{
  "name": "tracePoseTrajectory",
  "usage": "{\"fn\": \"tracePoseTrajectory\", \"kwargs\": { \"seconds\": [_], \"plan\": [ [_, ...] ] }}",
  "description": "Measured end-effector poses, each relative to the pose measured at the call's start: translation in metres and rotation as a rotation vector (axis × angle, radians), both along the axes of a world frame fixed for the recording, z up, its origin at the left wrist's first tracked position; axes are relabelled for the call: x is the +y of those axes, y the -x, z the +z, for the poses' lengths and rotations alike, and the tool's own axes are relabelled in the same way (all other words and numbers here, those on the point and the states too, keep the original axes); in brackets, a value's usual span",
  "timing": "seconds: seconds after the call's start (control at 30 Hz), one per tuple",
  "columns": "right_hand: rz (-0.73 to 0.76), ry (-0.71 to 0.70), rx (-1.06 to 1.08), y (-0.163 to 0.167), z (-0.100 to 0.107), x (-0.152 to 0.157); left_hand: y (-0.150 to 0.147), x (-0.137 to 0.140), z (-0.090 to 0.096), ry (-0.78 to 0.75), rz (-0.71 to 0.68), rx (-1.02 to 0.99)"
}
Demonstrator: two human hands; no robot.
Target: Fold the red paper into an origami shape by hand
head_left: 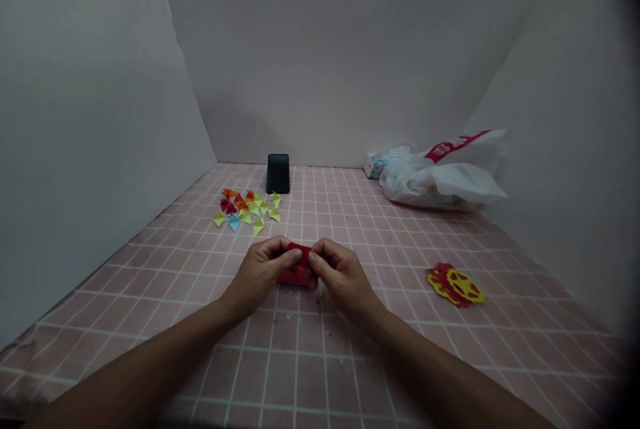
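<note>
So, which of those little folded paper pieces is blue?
The light-blue, pointed folded-paper piece, on the group's near side, left of centre. It is the only blue one; the other paper pieces are yellow, orange or red.

The left hand (267, 267) and right hand (342, 273) hide parts of the red paper (295, 277) from me; I can't make out the tiny specks (275, 321) near them.

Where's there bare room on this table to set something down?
Between the phone and the plastic bag; also between the right hand and the red-and-yellow cutouts. Crowded: the cluster of folded papers near the phone.
</note>
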State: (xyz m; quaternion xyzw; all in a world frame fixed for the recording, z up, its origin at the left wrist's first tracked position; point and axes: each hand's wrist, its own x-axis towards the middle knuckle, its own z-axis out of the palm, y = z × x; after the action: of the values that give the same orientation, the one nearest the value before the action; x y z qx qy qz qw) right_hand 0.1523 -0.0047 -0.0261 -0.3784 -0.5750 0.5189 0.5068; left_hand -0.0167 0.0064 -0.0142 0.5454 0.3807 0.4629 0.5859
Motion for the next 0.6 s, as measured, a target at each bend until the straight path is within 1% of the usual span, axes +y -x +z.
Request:
{"fn": "tracePoseTrajectory", "kwargs": {
  "seconds": [0.13, 0.3, 0.47, 0.53, 0.6],
  "plan": [
    [-0.001, -0.005, 0.001, 0.0006, -0.0004, -0.0021, 0.0006, -0.0007, 0.0044, -0.031, -0.006, 0.052],
    [0.041, -0.001, 0.019, 0.0001, 0.0003, -0.0023, -0.0002, -0.0026, 0.0086, -0.078, -0.022, 0.070],
    [-0.015, -0.108, -0.102, -0.0023, 0.0037, -0.0014, 0.0011, -0.0038, 0.0072, -0.201, 0.059, 0.231],
    [-0.031, -0.151, -0.156, -0.0034, 0.0050, -0.0019, 0.0015, -0.0043, 0.0072, -0.200, 0.049, 0.249],
    [-0.040, -0.176, -0.193, -0.0042, 0.0063, -0.0029, 0.0017, -0.0045, 0.0083, -0.177, 0.024, 0.222]
  ]
}}
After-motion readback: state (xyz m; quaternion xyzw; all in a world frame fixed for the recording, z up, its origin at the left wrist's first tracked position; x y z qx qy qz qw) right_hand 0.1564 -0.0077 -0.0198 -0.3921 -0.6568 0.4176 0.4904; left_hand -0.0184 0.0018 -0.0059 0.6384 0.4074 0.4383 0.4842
